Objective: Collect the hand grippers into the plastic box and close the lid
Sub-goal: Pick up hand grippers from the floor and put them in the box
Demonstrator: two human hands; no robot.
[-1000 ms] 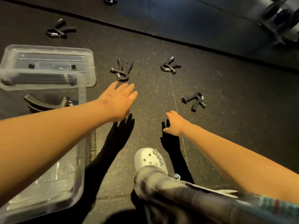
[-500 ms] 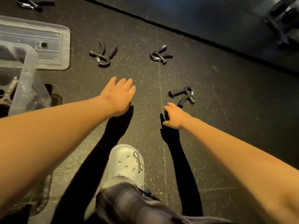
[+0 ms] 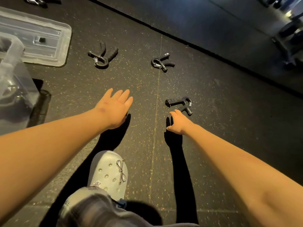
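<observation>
Hovering beside hand gripper (image 3: pixel 177 101): right hand (image 3: pixel 179 124), fingers (image 3: pixel 174 113) straight.

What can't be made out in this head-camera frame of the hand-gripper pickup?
Head view: plastic box is cut by the left edge; cloudy wall blurs its contents.
Head view: the far hand gripper is cropped by the top edge.
Head view: whether the right hand touches the nearest gripper; its own fingers cover the contact.
Head view: equipment top right is blurred.
</observation>
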